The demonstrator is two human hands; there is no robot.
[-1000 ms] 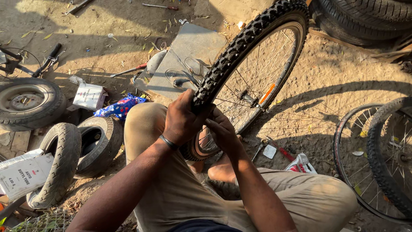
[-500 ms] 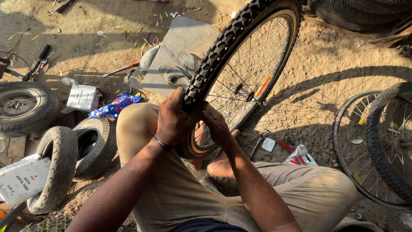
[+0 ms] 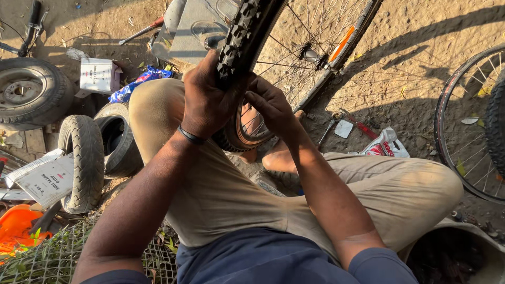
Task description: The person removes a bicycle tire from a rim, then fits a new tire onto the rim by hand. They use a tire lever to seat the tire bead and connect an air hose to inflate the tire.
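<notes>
A spoked bicycle wheel with a knobbly black tyre (image 3: pixel 243 32) stands upright between my knees on sandy ground. My left hand (image 3: pixel 206 100) grips the tyre's tread from the left side, a dark band on its wrist. My right hand (image 3: pixel 272 107) presses against the tyre's inner edge by the rim, fingers curled onto it. The wheel's hub (image 3: pixel 310 54) and an orange reflector (image 3: pixel 341 44) show among the spokes. My bare feet (image 3: pixel 277 158) rest under the wheel.
Small tyres (image 3: pixel 84 158) and a wheel (image 3: pixel 29 92) lie at left beside boxes (image 3: pixel 97 75) and a blue wrapper (image 3: pixel 134 84). A grey metal basin (image 3: pixel 192 31) sits behind. Another bicycle wheel (image 3: pixel 463 126) lies at right. Tools and a white bag (image 3: pixel 386 144) lie near my right knee. Wire mesh (image 3: pixel 47 257) lies at bottom left.
The view has dropped closer to the wheel. Both hands stay on the same stretch of tyre, the left one gripping further over the tread.
</notes>
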